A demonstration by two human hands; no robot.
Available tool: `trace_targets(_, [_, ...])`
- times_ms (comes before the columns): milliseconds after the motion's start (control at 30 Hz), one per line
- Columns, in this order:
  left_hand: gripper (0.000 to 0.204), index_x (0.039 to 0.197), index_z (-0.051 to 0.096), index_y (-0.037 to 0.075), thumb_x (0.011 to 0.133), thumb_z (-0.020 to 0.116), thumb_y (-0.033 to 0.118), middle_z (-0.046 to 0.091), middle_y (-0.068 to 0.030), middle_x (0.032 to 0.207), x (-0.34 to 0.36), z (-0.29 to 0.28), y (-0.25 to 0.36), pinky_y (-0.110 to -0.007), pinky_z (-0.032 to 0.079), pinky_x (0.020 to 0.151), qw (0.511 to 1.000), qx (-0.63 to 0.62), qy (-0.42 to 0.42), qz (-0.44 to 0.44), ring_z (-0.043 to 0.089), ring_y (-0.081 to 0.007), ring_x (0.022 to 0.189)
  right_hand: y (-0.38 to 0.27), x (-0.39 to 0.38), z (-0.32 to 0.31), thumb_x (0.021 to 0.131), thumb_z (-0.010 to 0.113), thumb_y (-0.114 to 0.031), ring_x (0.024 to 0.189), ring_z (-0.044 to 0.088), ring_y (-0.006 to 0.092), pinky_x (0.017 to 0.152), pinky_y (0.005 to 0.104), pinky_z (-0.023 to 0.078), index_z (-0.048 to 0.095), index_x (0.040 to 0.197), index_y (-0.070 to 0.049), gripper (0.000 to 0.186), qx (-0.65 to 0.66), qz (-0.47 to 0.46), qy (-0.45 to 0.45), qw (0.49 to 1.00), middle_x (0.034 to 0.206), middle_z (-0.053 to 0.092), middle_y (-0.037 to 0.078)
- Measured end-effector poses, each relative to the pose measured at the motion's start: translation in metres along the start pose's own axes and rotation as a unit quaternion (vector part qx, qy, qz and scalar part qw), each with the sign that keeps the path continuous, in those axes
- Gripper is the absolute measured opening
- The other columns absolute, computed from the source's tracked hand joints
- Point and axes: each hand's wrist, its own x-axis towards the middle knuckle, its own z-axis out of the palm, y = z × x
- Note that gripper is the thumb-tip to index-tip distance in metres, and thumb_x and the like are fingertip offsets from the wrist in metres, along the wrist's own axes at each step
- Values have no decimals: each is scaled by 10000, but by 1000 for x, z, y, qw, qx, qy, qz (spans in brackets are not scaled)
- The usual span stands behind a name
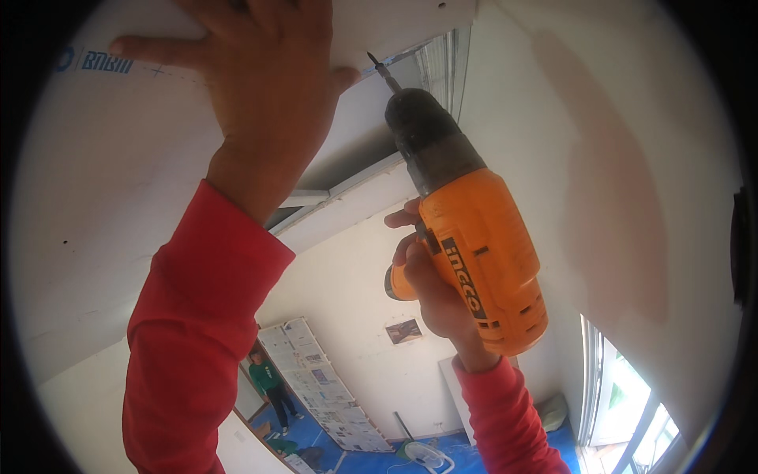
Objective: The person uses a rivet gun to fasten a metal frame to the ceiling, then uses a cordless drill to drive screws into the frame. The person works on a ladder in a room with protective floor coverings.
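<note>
My left hand (272, 99) lies against a white ceiling board (95, 182) overhead, its fingers spread and the top ones cut off by the upper edge. In my right hand (442, 300) is an orange and black cordless drill (493, 237), gripped by its handle and pointing upward. A dark screwdriver bit (382, 69) sticks out of its chuck, just right of my left thumb. Whether the bit's tip touches anything, I cannot tell. Blue print and a few small dark holes mark the board. Red sleeves cover both forearms.
Metal framing (439, 67) shows beside the board's edge, with a dark ceiling gap (355, 142) beyond. A pale wall (521, 103) rises close on the right. Far below are a person in green (271, 385), a paper-covered panel (324, 383), a fan (425, 455), and a bright window (620, 391).
</note>
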Motion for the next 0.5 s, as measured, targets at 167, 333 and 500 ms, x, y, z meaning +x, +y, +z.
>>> trace_targets(167, [1627, 1660, 51, 164, 382, 974, 568, -52, -354, 1662, 11, -39, -7, -916, 107, 1001, 987, -116, -112, -6, -37, -666, 1473, -2, 0, 3, 911, 555, 29, 781, 681, 125, 737, 287, 572, 591, 1236, -37, 334, -25, 5, 2, 1000, 1149, 679, 109])
trace_targets(333, [1633, 1661, 46, 166, 382, 976, 571, -60, -351, 1662, 35, -70, -66, -920, 123, 990, 769, -543, -328, 77, -45, -663, 1474, -3, 1, 4, 916, 562, 35, 783, 682, 133, 739, 282, 573, 587, 1244, -28, 335, -33, -30, 13, 999, 1160, 679, 112])
trace_targets(500, [1615, 1662, 43, 170, 404, 964, 593, -61, -358, 1658, 38, -72, -60, -921, 128, 986, 855, -461, -231, 55, -42, -669, 1470, -17, -3, -7, 931, 557, 54, 850, 717, 178, 738, 288, 590, 580, 1264, -13, 340, -21, -54, -11, 998, 1174, 671, 117])
